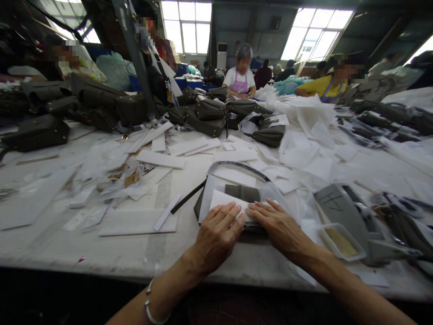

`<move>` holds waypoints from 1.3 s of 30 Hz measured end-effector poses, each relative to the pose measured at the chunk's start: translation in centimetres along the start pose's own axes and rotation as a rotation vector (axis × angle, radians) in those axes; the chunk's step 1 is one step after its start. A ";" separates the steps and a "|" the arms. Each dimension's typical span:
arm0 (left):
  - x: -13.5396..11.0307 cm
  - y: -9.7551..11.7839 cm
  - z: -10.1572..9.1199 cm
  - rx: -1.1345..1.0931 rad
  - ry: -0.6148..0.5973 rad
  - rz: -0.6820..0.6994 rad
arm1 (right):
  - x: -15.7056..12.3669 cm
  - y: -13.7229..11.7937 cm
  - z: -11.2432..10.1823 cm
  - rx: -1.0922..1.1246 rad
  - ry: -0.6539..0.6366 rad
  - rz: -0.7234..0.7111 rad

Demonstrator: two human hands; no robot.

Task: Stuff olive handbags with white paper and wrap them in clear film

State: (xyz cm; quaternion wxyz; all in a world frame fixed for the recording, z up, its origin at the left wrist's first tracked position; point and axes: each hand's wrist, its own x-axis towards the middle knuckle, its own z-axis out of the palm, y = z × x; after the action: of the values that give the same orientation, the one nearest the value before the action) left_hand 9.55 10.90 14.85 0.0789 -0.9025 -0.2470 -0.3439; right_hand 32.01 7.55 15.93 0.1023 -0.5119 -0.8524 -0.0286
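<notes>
A dark olive handbag [241,193] lies on the table in front of me, its wrapped handle [241,165] arching away from me. Over its near part is a white sheet [219,198], perhaps paper or thin foam. My left hand [219,228] rests on the left of this sheet, fingers stretched out and pressed down. On the right side my right hand [275,223] lies flat, fingers extended. Their fingertips come close together at the middle of the sheet. A dark strap [187,196] sticks out to the left of the bag. The bag's near edge is partly hidden by my hands.
White foam strips [160,159] and paper scraps cover the table [128,250]. A grey tape dispenser-like device [345,205] and a clear plastic tray [341,242] stand at right. Piled dark bags [208,113] lie beyond. A co-worker in a purple apron [239,85] sits opposite.
</notes>
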 end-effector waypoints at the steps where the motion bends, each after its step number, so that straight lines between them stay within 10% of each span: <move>1: 0.6 -0.5 0.4 0.034 -0.042 0.002 | 0.2 -0.1 -0.1 0.017 0.003 0.014; 7: 0.5 -2.3 3.9 0.012 -0.294 -0.047 | -0.6 0.2 1.4 0.106 0.031 0.041; 33: 0.8 -1.4 4.5 0.077 -0.381 0.036 | -1.0 -2.5 4.2 0.012 0.193 0.258; 39: 0.5 -1.3 5.3 0.085 -0.205 0.117 | -2.6 -1.9 4.4 0.065 0.251 0.245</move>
State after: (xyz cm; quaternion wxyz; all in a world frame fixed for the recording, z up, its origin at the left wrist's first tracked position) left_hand 12.32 13.89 11.17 0.1114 -0.9416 -0.2152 -0.2339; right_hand 30.93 5.05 11.22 0.2273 -0.6009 -0.7646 -0.0520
